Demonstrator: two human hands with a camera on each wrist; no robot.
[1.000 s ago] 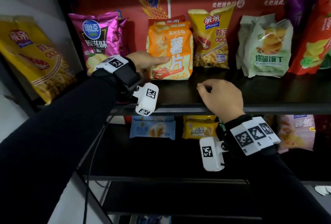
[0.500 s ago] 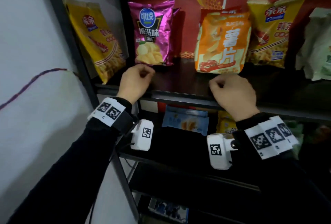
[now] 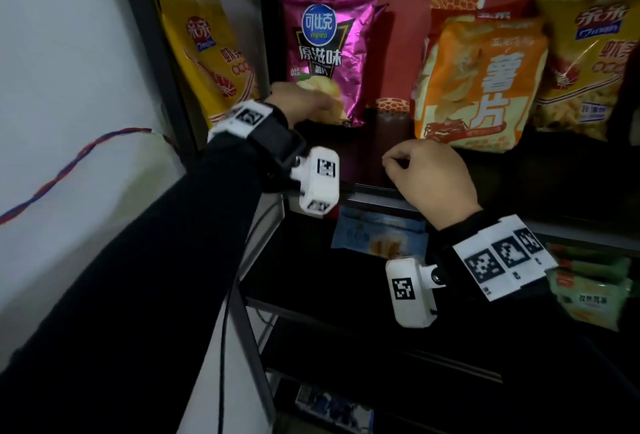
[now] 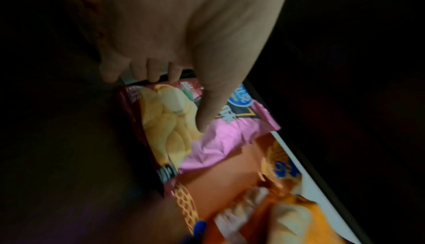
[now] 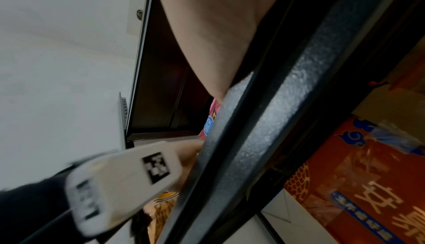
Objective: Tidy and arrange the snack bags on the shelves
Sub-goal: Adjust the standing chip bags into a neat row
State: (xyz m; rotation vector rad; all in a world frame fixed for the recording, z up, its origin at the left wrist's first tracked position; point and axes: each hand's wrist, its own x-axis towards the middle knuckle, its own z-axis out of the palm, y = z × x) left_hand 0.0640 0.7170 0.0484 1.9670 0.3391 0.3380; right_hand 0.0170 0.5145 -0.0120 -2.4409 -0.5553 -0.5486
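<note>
A pink chip bag [image 3: 329,52] stands upright at the left end of the upper shelf [image 3: 374,192]. My left hand [image 3: 311,106] grips its lower left corner. In the left wrist view the thumb [image 4: 207,102] lies on the front of the pink chip bag [image 4: 230,138] and the fingers [image 4: 149,73] curl behind its edge. To its right stand an orange chip bag [image 3: 485,83] and a yellow shrimp-snack bag [image 3: 588,62]. My right hand [image 3: 398,163] rests on the shelf's front edge, fingers curled, holding nothing. The right wrist view shows only its palm [image 5: 207,29] above the shelf rail [image 5: 264,120].
Another yellow bag [image 3: 207,52] leans outside the shelf's left post [image 3: 156,52], against the white wall [image 3: 69,69]. A twisted red-blue cable [image 3: 69,166] runs along that wall. On the lower shelf lie a blue bag [image 3: 379,237] and green bags [image 3: 588,288].
My left hand left the orange bag, passed the shelf's front edge, and now holds the pink bag's lower corner. The view swung left and closer. My right hand stayed curled at the shelf edge.
</note>
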